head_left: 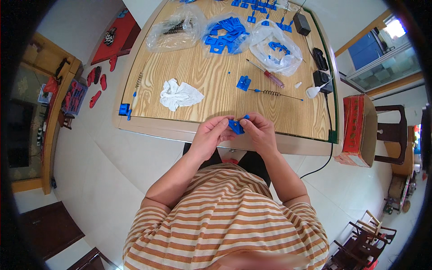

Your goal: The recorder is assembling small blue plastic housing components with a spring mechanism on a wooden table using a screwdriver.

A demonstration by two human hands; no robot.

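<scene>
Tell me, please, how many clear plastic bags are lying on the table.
3: the left bag, with dark springs; the middle bag, with blue parts; and the right bag, with smaller blue pieces. More may be hidden beyond the upper edge.

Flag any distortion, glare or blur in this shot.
Head view: fisheye distortion bows the edges of the table, with black at the corners; head view: a bright patch at upper right is blown out; head view: left hand and right hand show no obvious motion blur.
</scene>
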